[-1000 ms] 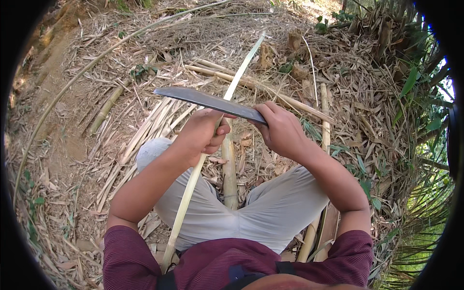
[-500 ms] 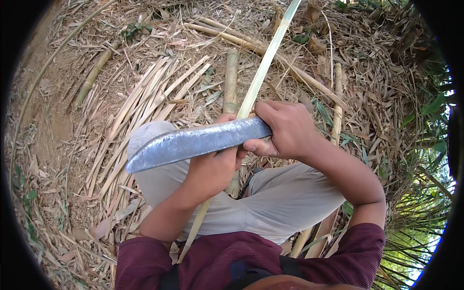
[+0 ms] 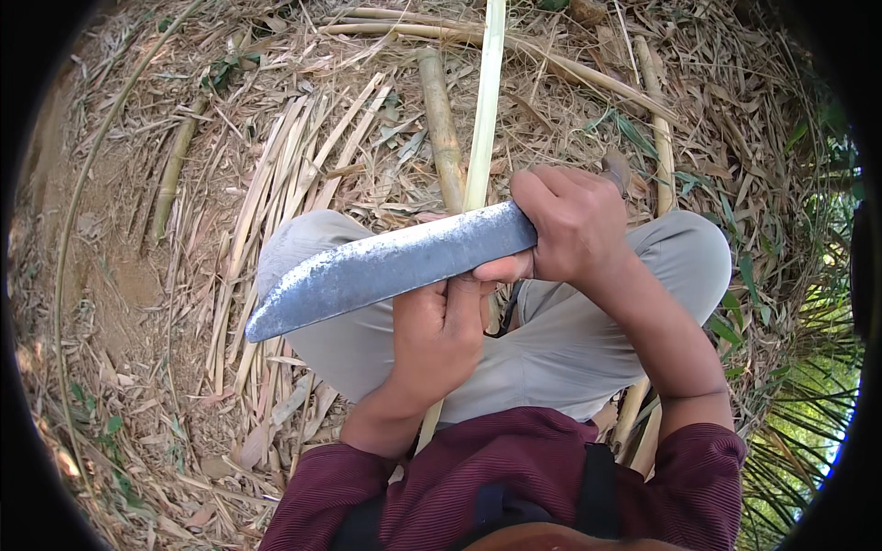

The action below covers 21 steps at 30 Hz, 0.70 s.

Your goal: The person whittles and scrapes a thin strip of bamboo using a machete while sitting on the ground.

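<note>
right hand (image 3: 574, 230): our grip is clamped on the handle of the broad knife (image 3: 386, 268); the handle itself is hidden inside the fist, so we cannot see its shape or end
left hand (image 3: 439, 335): closed around the pale bamboo strip (image 3: 484, 101), just under the blade; the thumb side sits touching or nearly touching the steel, we cannot tell which
broad knife: held across our lap, tip pointing to our left and slightly down; the blade is dull grey with a worn, scuffed face; we judge it heavy toward the tip and fully stiff; the handle is the only safe place to take hold of it
bamboo strip: runs from beneath our left hand away over the knees to the top of the view; we judge it light, springy along its length, with split edges that may cut or splinter; best held close to the blade, where it flexes least
thicker bamboo stem (image 3: 441, 129): lies on the ground just beside the strip, to its left
cut strips (image 3: 276, 202): a loose bundle on the ground by our left knee
ground (image 3: 119, 303): dry leaves, husks and bare earth
</note>
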Available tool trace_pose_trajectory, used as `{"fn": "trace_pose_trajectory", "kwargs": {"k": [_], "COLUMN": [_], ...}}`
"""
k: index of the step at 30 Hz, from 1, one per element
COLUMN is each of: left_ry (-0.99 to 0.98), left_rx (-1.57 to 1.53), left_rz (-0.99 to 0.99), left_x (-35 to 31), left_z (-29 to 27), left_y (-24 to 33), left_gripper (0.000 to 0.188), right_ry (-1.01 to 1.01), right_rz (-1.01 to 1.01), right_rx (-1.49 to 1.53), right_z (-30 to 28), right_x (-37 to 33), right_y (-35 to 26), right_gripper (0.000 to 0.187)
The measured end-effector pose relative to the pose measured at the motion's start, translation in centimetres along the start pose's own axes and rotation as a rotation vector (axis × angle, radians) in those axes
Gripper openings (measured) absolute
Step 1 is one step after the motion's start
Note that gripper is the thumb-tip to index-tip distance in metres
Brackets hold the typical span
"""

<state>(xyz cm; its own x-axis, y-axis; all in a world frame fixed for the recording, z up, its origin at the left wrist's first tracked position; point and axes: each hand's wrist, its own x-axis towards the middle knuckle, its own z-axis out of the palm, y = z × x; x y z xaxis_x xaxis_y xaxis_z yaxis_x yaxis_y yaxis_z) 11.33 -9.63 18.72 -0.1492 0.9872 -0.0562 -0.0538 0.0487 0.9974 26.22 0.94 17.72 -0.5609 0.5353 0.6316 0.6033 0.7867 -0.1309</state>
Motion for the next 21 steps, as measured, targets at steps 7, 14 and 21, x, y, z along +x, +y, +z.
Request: {"fn": "trace_pose_trajectory", "kwargs": {"k": [7,14,21], "left_ry": [0.021,-0.043,-0.149], "left_rx": [0.024,0.002,-0.281], "left_rz": [0.051,0.012,-0.199], "left_x": [-0.1,-1.0,-0.4], "left_z": [0.3,0.0,-1.2], "left_y": [0.7,1.1,1.1], "left_gripper": [0.023,0.022,0.026], "right_ry": [0.033,-0.003,0.170], "right_rz": [-0.037,0.318,0.816], "right_rx": [-0.014,-0.098,0.499], "right_z": [-0.4,-0.4,-3.2], "right_x": [0.5,0.9,-0.4], "right_y": [0.7,3.1,6.5], "right_gripper": [0.075,0.074,0.080]}}
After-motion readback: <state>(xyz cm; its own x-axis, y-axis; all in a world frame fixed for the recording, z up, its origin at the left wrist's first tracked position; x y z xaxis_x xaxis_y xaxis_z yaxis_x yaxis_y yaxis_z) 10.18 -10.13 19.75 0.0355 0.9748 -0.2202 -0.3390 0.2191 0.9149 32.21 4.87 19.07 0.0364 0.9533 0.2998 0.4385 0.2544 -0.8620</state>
